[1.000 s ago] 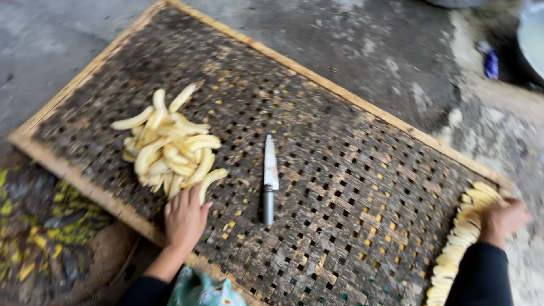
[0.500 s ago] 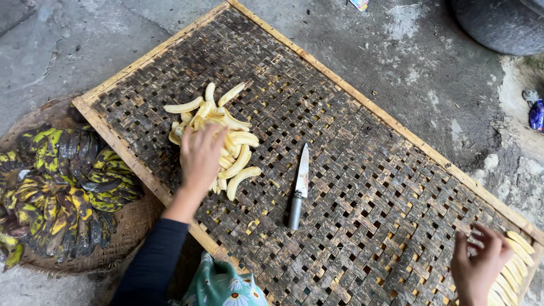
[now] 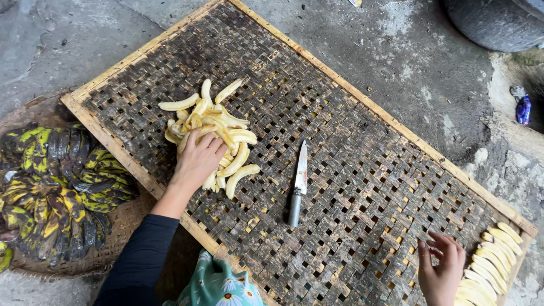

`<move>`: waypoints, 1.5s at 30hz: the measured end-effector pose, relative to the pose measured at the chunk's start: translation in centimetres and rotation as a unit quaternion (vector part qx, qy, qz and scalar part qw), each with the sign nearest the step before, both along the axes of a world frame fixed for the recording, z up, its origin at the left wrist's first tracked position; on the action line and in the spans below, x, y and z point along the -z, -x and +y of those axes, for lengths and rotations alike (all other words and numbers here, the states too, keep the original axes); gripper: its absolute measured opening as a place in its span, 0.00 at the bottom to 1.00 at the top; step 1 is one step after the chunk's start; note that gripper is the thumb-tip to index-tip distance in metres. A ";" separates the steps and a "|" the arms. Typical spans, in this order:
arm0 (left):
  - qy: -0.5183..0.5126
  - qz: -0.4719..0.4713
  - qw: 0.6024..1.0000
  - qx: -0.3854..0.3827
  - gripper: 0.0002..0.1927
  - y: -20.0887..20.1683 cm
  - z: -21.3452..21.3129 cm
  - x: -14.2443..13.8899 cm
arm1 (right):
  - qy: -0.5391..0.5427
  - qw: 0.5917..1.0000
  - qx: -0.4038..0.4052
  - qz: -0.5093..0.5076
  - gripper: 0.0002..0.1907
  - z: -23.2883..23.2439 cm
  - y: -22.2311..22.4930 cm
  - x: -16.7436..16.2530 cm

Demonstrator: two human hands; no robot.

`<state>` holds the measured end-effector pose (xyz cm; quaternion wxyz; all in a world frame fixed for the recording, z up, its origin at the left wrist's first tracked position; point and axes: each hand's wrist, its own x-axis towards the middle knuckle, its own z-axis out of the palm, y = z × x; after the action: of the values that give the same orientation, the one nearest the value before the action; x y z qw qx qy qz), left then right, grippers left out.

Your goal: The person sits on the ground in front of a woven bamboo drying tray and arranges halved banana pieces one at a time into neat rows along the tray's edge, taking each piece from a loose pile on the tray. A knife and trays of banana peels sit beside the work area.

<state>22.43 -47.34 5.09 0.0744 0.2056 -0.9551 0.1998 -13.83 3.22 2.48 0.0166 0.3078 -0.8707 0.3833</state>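
A pile of peeled pale-yellow bananas (image 3: 218,127) lies on a large woven bamboo tray (image 3: 351,170) with a light wooden frame. My left hand (image 3: 198,161) rests on the near side of the pile, fingers curled over a few bananas. My right hand (image 3: 442,269) hovers over the tray's near right corner, fingers apart and empty, just left of a neat row of peeled bananas (image 3: 490,266) along the right edge. A knife (image 3: 298,184) with a grey handle lies flat on the tray between the two hands.
A round basket (image 3: 122,226) of blackened yellow banana peels (image 3: 51,187) sits left of the tray. Rough concrete ground surrounds everything. A dark round container (image 3: 498,22) stands at the top right, with a small blue wrapper (image 3: 523,109) on the ground nearby.
My left hand moved from the tray's near edge up onto the banana pile. My right hand came off the banana row and opened. The view shifted left, showing the peel basket.
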 end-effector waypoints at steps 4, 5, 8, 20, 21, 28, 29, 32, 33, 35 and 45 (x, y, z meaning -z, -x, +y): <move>-0.003 0.000 1.000 0.007 0.15 0.7 0.0 0.9 | -0.052 0.998 -0.011 -0.028 0.15 -0.9 -1.0 -0.3; -0.019 0.000 1.000 0.012 0.14 0.7 0.0 0.9 | -0.063 0.997 -0.020 -0.026 0.14 -1.1 -1.2 -0.3; -0.061 0.018 0.998 0.025 0.13 0.4 0.0 0.0 | -0.081 0.995 -0.043 -0.034 0.14 -1.9 -2.2 -0.1; -0.564 0.292 0.772 0.010 0.11 6.5 10.3 -3.5 | 0.140 0.929 -0.267 -0.216 0.37 -14.5 -8.1 -4.5; -0.624 0.264 0.735 -0.018 0.11 7.7 12.0 -2.9 | 0.158 0.918 -0.291 -0.219 0.38 -15.9 -8.6 -4.9; -0.821 0.193 0.537 -0.018 0.18 12.3 18.3 1.5 | 0.158 0.858 -0.203 -0.444 0.10 -15.8 -7.1 -2.2; -0.819 0.162 0.551 -0.011 0.20 12.1 18.3 1.7 | 0.165 0.867 -0.184 -0.432 0.09 -14.3 -5.3 -1.3; -0.704 0.154 0.693 -0.003 0.23 10.5 17.0 2.1 | 0.173 0.909 -0.081 -0.370 0.08 -8.1 2.9 0.9; -0.655 0.152 0.740 -0.024 0.23 9.5 16.0 2.2 | 0.139 0.948 -0.009 -0.288 0.09 -5.4 6.4 1.2; -0.569 0.150 0.805 -0.068 0.22 7.5 13.4 2.7 | 0.248 0.945 0.064 -0.205 0.10 -0.1 13.6 1.6; -0.207 0.088 0.964 -0.144 0.22 -1.9 4.6 8.3 | 0.177 0.928 0.302 -0.131 0.07 11.4 28.7 3.3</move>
<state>24.33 -42.77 -3.17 0.0841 0.3688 -0.9256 -0.0126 -42.56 14.66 -0.83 0.0712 -0.0304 -0.8348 0.5451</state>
